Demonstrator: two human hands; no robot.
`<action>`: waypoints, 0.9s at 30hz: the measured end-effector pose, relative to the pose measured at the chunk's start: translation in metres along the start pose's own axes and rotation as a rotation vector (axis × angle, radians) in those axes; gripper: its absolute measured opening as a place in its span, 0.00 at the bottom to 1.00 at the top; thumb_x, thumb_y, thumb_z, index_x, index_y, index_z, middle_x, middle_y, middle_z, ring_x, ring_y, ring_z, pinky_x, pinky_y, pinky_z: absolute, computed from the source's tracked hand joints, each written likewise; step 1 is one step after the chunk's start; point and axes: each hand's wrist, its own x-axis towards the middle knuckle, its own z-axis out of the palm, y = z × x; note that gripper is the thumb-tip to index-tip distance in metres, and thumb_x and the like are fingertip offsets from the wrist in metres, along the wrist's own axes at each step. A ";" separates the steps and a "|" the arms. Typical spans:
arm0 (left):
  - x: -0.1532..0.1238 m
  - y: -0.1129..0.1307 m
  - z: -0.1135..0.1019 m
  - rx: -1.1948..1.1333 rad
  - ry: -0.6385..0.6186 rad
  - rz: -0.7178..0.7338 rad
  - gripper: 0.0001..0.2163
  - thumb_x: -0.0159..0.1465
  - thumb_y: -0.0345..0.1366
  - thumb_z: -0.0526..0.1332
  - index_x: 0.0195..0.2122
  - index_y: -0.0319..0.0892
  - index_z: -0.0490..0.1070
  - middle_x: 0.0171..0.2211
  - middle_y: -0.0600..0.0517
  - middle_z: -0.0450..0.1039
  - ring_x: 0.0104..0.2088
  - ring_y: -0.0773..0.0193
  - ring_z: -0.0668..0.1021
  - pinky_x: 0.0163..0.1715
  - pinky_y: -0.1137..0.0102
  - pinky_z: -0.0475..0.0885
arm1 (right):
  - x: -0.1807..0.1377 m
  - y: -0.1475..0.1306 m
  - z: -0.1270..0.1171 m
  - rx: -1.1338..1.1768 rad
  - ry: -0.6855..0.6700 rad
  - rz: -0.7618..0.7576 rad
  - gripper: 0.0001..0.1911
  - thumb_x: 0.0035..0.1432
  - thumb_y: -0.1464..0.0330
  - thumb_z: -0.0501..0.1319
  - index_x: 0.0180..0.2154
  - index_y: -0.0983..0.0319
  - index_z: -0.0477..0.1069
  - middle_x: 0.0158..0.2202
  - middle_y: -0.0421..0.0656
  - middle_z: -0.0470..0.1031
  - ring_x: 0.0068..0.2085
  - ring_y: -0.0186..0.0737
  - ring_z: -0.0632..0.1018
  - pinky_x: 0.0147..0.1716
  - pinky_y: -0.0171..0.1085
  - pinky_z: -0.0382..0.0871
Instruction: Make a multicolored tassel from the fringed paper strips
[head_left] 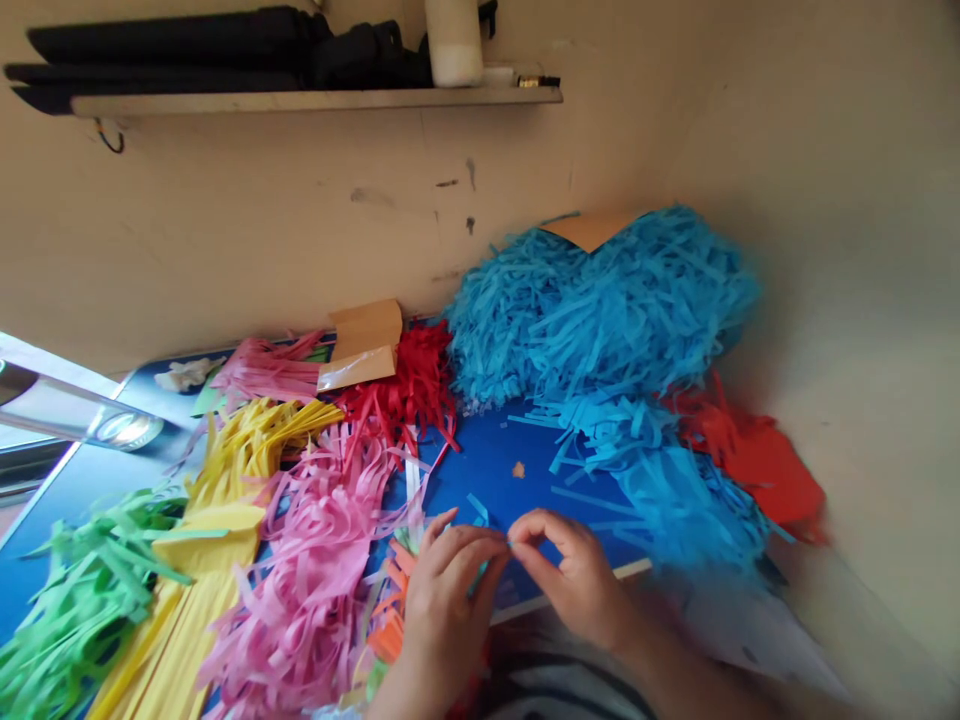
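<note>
My left hand (454, 590) and my right hand (577, 580) meet over the near edge of the blue table (487, 450). Fingertips of both are pinched together, almost touching each other. Whatever is between them is too small to make out; a speck of blue shows there. A short blue paper strip (478, 510) appears just beyond the left fingers. Orange paper fringe (390, 640) lies beside my left wrist. To the right of my right hand spreads a bundle of light-blue paper fringe (675, 500).
Pink (330, 540), yellow (195, 600) and green fringe (97, 590) cover the left side. Red fringe (409, 380) and a brown paper piece (364, 335) lie behind. A tall blue fringe heap (615, 310) leans toward the wall, near red paper (772, 470). Above is a shelf (322, 101).
</note>
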 end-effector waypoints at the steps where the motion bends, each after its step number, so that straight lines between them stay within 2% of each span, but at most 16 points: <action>1: 0.000 0.000 0.002 0.012 -0.005 -0.015 0.04 0.64 0.28 0.61 0.37 0.46 0.71 0.33 0.56 0.79 0.34 0.66 0.81 0.54 0.62 0.68 | 0.000 0.000 0.000 -0.014 0.008 -0.017 0.04 0.63 0.71 0.58 0.34 0.60 0.70 0.32 0.40 0.76 0.33 0.34 0.76 0.36 0.30 0.69; 3: -0.001 0.001 0.004 0.039 -0.023 -0.047 0.03 0.65 0.30 0.60 0.35 0.45 0.71 0.31 0.55 0.79 0.34 0.64 0.81 0.48 0.63 0.72 | -0.003 0.000 -0.002 -0.042 0.017 -0.061 0.04 0.63 0.72 0.57 0.35 0.60 0.70 0.33 0.41 0.77 0.35 0.34 0.77 0.38 0.31 0.69; 5: -0.002 0.001 0.000 0.052 -0.078 -0.092 0.04 0.65 0.32 0.59 0.33 0.45 0.71 0.30 0.54 0.79 0.32 0.63 0.81 0.38 0.67 0.75 | -0.012 0.001 -0.010 -0.086 0.018 -0.080 0.04 0.63 0.71 0.57 0.36 0.60 0.70 0.36 0.43 0.77 0.38 0.36 0.77 0.40 0.32 0.69; 7: -0.003 -0.002 -0.010 0.054 -0.114 -0.147 0.05 0.65 0.34 0.59 0.31 0.45 0.71 0.29 0.53 0.78 0.30 0.64 0.80 0.30 0.71 0.74 | -0.030 0.008 -0.020 -0.174 -0.036 -0.017 0.04 0.63 0.70 0.58 0.37 0.61 0.72 0.37 0.43 0.78 0.37 0.37 0.77 0.38 0.33 0.68; 8: -0.004 -0.004 -0.015 0.043 -0.106 -0.168 0.05 0.64 0.34 0.60 0.31 0.45 0.72 0.29 0.53 0.78 0.29 0.64 0.80 0.29 0.72 0.74 | -0.041 0.014 -0.024 -0.237 -0.108 0.048 0.05 0.63 0.69 0.59 0.36 0.60 0.73 0.35 0.43 0.78 0.36 0.37 0.78 0.37 0.33 0.68; 10: -0.002 -0.009 -0.024 -0.011 -0.071 -0.185 0.04 0.63 0.35 0.62 0.31 0.44 0.73 0.29 0.53 0.78 0.29 0.65 0.80 0.30 0.74 0.74 | -0.064 0.034 -0.027 -0.399 -0.331 0.210 0.07 0.61 0.68 0.61 0.32 0.60 0.76 0.30 0.42 0.79 0.32 0.38 0.78 0.33 0.33 0.66; 12: 0.000 -0.013 -0.026 -0.104 -0.080 -0.180 0.03 0.62 0.35 0.63 0.31 0.45 0.74 0.29 0.53 0.78 0.29 0.66 0.81 0.31 0.75 0.75 | -0.084 0.059 -0.023 -0.572 -0.535 0.348 0.07 0.57 0.71 0.62 0.28 0.61 0.78 0.29 0.45 0.80 0.32 0.41 0.79 0.31 0.34 0.65; 14: 0.003 -0.013 -0.024 -0.167 -0.115 -0.186 0.04 0.63 0.35 0.63 0.30 0.45 0.74 0.28 0.53 0.78 0.30 0.66 0.81 0.31 0.75 0.75 | -0.095 0.081 -0.016 -0.677 -0.599 0.430 0.07 0.53 0.75 0.62 0.27 0.63 0.78 0.31 0.48 0.81 0.33 0.43 0.79 0.30 0.34 0.64; 16: 0.006 -0.012 -0.021 -0.173 -0.133 -0.218 0.05 0.63 0.35 0.62 0.29 0.44 0.73 0.28 0.52 0.77 0.30 0.65 0.80 0.31 0.74 0.74 | -0.098 0.093 -0.015 -0.676 -0.570 0.436 0.07 0.52 0.76 0.61 0.26 0.62 0.78 0.31 0.48 0.80 0.33 0.42 0.79 0.30 0.34 0.63; 19: 0.007 -0.005 -0.020 -0.198 -0.186 -0.292 0.07 0.63 0.38 0.62 0.29 0.44 0.70 0.27 0.52 0.75 0.29 0.65 0.78 0.30 0.73 0.72 | -0.096 0.087 -0.027 -0.515 -0.456 0.368 0.08 0.53 0.75 0.59 0.27 0.61 0.76 0.30 0.44 0.79 0.33 0.40 0.77 0.32 0.34 0.64; 21: 0.005 0.004 -0.018 -0.288 -0.282 -0.335 0.07 0.64 0.39 0.60 0.30 0.44 0.70 0.30 0.51 0.75 0.31 0.64 0.78 0.32 0.73 0.72 | -0.093 0.070 -0.035 -0.327 -0.407 0.352 0.07 0.55 0.74 0.58 0.28 0.61 0.74 0.29 0.41 0.77 0.32 0.38 0.76 0.31 0.33 0.64; 24: -0.001 0.022 -0.004 -0.465 -0.528 -0.389 0.06 0.65 0.38 0.59 0.34 0.44 0.72 0.40 0.47 0.77 0.42 0.61 0.78 0.42 0.70 0.72 | -0.084 0.042 -0.041 0.063 -0.355 0.489 0.04 0.58 0.69 0.58 0.32 0.61 0.71 0.24 0.36 0.73 0.23 0.31 0.70 0.23 0.28 0.59; 25: -0.003 0.027 0.001 -0.514 -0.622 -0.425 0.07 0.65 0.38 0.59 0.34 0.43 0.73 0.40 0.47 0.77 0.41 0.61 0.78 0.42 0.70 0.71 | -0.080 0.035 -0.043 0.199 -0.308 0.555 0.04 0.58 0.67 0.59 0.33 0.61 0.71 0.22 0.35 0.71 0.20 0.28 0.66 0.20 0.27 0.56; 27: -0.007 0.032 0.011 -0.589 -0.755 -0.544 0.08 0.65 0.39 0.58 0.33 0.42 0.73 0.31 0.49 0.78 0.33 0.63 0.78 0.34 0.71 0.70 | -0.072 0.026 -0.053 0.465 -0.223 0.647 0.10 0.56 0.61 0.63 0.32 0.61 0.70 0.19 0.33 0.68 0.16 0.26 0.61 0.16 0.26 0.51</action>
